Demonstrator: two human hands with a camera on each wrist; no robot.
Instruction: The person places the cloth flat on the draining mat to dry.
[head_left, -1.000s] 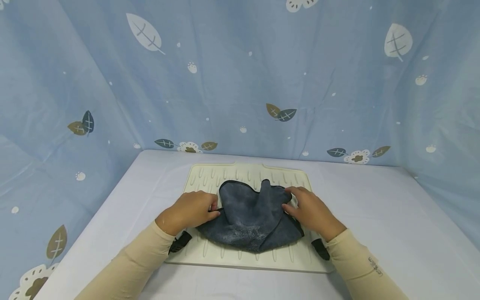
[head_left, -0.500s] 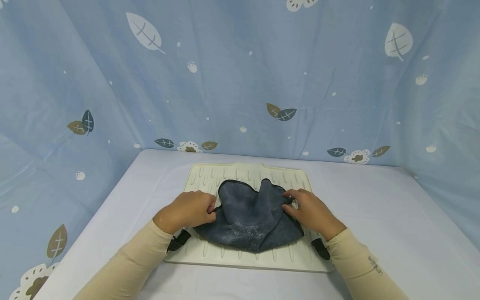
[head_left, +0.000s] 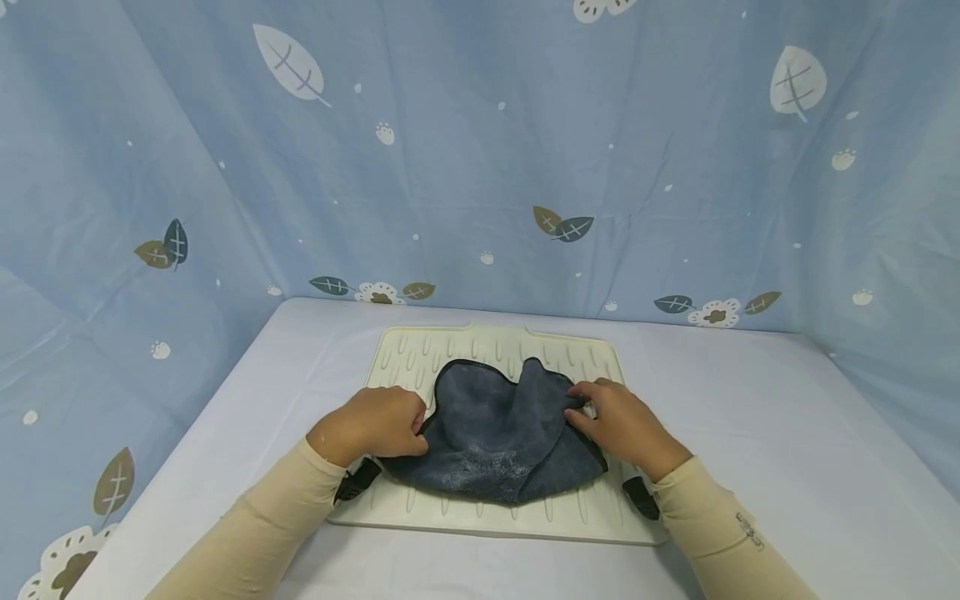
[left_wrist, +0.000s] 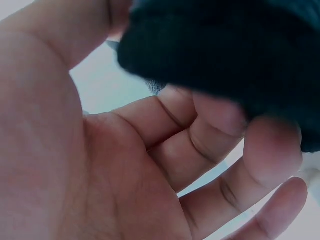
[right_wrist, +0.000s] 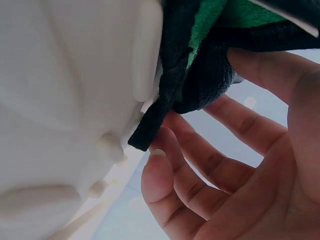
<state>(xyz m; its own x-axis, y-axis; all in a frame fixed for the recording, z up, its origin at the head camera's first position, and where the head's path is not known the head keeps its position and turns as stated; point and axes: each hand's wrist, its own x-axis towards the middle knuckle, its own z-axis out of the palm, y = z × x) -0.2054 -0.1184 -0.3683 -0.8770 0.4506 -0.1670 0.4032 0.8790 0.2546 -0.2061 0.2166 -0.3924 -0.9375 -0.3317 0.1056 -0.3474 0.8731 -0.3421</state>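
Observation:
A dark blue-grey cloth (head_left: 487,433) with black edging lies rumpled, with a whitish worn patch near its front and a fold standing up at the back. Its green underside (right_wrist: 255,17) shows in the right wrist view. My left hand (head_left: 375,423) pinches the cloth's left edge, thumb on one side and fingertips under the dark border (left_wrist: 210,55) in the left wrist view. At the right edge, my right hand (head_left: 626,423) holds the border between thumb and fingers; the right wrist view shows the thumb against the black trim (right_wrist: 270,39).
Beneath the cloth is a cream ridged board (head_left: 435,521) with raised drop-shaped bumps. It lies on a white-covered table (head_left: 750,400). A blue leaf-patterned curtain (head_left: 480,167) closes off the back and sides. Black wrist-worn devices (head_left: 641,498) sit at both cuffs.
My left hand has shifted slightly left and downward, drawing the cloth's left edge outward with it. The right hand has stayed almost still.

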